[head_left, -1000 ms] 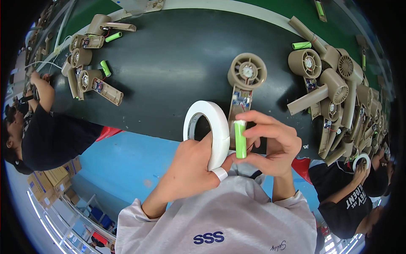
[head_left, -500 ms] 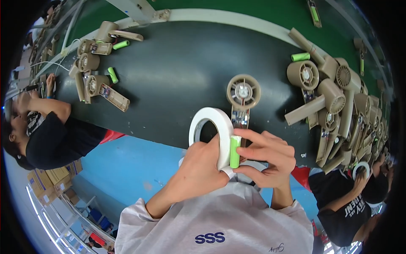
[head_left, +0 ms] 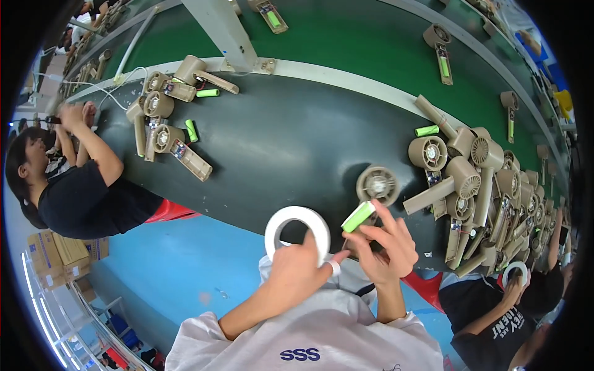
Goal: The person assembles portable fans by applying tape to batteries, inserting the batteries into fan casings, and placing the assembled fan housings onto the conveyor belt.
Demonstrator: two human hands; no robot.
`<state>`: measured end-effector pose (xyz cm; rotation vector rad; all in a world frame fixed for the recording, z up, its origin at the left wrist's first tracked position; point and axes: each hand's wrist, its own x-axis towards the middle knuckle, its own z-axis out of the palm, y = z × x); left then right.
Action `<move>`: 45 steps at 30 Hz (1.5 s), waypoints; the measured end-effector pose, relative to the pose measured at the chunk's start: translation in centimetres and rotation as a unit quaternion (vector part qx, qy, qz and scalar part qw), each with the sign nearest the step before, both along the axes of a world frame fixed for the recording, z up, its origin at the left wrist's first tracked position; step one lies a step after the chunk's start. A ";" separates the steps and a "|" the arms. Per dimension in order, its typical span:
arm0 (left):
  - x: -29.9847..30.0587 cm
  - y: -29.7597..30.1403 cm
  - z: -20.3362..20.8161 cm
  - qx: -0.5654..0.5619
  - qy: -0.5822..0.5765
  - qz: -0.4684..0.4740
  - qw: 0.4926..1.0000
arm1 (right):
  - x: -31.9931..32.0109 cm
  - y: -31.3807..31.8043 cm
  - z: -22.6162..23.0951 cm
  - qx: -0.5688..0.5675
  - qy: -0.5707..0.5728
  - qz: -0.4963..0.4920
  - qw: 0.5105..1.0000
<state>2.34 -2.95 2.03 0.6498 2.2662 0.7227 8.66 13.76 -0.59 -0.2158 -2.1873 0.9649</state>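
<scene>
My left hand [head_left: 294,269] is closed on a roll of white tape [head_left: 273,229], with a finger through its ring and a loose tape end by the thumb. In my right hand [head_left: 387,253], a green cylindrical battery [head_left: 357,217] is pinched between fingers and thumb, tilted, with a white strip along its side. Just beyond the battery lies a beige handheld fan [head_left: 378,185], blurred, its round head toward the far side. My right hand and the battery hide most of its handle. A small gap separates the tape roll from the battery.
Beige fans [head_left: 465,178] pile up on the dark table [head_left: 278,136] at right; several more, with loose green batteries [head_left: 191,130], lie at far left. Beyond a white rail [head_left: 334,72], fans rest on a green belt [head_left: 346,37]. Co-workers sit on both sides.
The battery has come away from the tape roll and tilted, showing a white strip. The fan has shifted right, nearer my right hand. My view has swung, showing more of the belt.
</scene>
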 end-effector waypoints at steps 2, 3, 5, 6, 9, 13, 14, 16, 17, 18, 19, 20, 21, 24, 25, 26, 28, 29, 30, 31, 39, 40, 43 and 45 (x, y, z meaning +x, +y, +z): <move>-0.6 -0.2 0.2 0.055 -0.018 0.099 0.993 | 0.8 0.6 0.1 -0.126 -0.025 0.065 0.990; -0.9 -0.1 0.2 0.103 -0.021 0.113 0.988 | 0.7 0.6 -0.4 -0.221 0.005 0.080 0.972; -2.1 0.8 1.2 0.131 -0.071 0.098 0.984 | 1.5 0.4 -2.0 -0.452 0.031 0.058 0.890; -2.2 1.0 0.9 0.144 -0.086 0.107 0.980 | 0.8 0.4 -2.3 -0.486 0.052 0.051 0.871; -2.4 1.5 -0.4 0.224 -0.113 0.117 0.961 | 1.3 1.0 -2.7 -0.597 0.051 0.086 0.796; -4.4 1.9 0.9 0.230 -0.139 0.199 0.942 | 1.8 2.3 -3.0 -0.666 0.091 0.159 0.723; -5.0 1.3 1.4 0.214 -0.096 0.185 0.954 | 1.8 2.6 -2.8 -0.679 0.088 0.174 0.708; -5.2 1.3 2.6 0.161 0.007 0.168 0.972 | 1.9 2.7 -3.0 -0.685 0.088 0.190 0.698; -4.8 1.9 2.6 0.187 0.014 0.138 0.973 | 2.2 2.8 -3.0 -0.684 0.074 0.186 0.701; -4.7 2.4 2.5 0.209 0.027 0.108 0.971 | 2.2 2.8 -3.2 -0.684 0.061 0.189 0.702; -4.5 2.3 1.6 0.210 0.031 0.090 0.973 | 2.2 2.8 -3.1 -0.689 0.060 0.200 0.694; -4.7 1.9 1.6 0.149 0.006 0.008 0.989 | 2.1 3.0 -3.1 -0.697 0.056 0.213 0.682; -4.8 2.0 2.0 0.111 -0.050 -0.019 0.992 | 2.2 3.4 -2.8 -0.701 0.055 0.227 0.673; -4.5 1.6 2.3 0.100 -0.187 0.001 0.977 | 1.2 3.4 -1.9 -0.700 0.045 0.235 0.672; -4.4 1.5 2.3 0.127 -0.274 0.038 0.953 | 1.1 3.3 -2.0 -0.654 0.034 0.218 0.723; -4.4 1.4 2.4 0.130 -0.272 0.039 0.953 | 1.1 3.4 -2.1 -0.605 0.023 0.197 0.771; -4.1 0.9 2.4 0.223 -0.366 0.106 0.897 | 1.0 3.8 -0.7 -0.445 0.000 0.226 0.866; -4.3 0.5 2.0 0.228 -0.389 0.107 0.886 | 1.3 4.2 0.2 -0.345 -0.042 0.218 0.912; -4.1 0.3 2.1 0.237 -0.391 0.130 0.880 | 1.8 4.7 1.2 -0.239 -0.087 0.206 0.945; -4.0 0.1 2.0 0.254 -0.392 0.137 0.873 | 1.8 4.6 2.6 -0.178 -0.097 0.186 0.961; -3.0 0.7 1.7 0.255 -0.361 0.124 0.888 | 1.9 2.8 2.7 0.019 -0.079 0.116 0.990; -3.0 0.7 1.7 0.254 -0.347 0.114 0.895 | 1.9 2.8 2.7 0.018 -0.082 0.112 0.990; -2.8 0.6 1.7 0.246 -0.347 0.110 0.898 | 2.0 2.6 2.6 0.030 -0.082 0.112 0.990; -2.7 0.5 1.7 0.242 -0.345 0.110 0.900 | 2.1 2.5 2.5 0.048 -0.101 0.120 0.986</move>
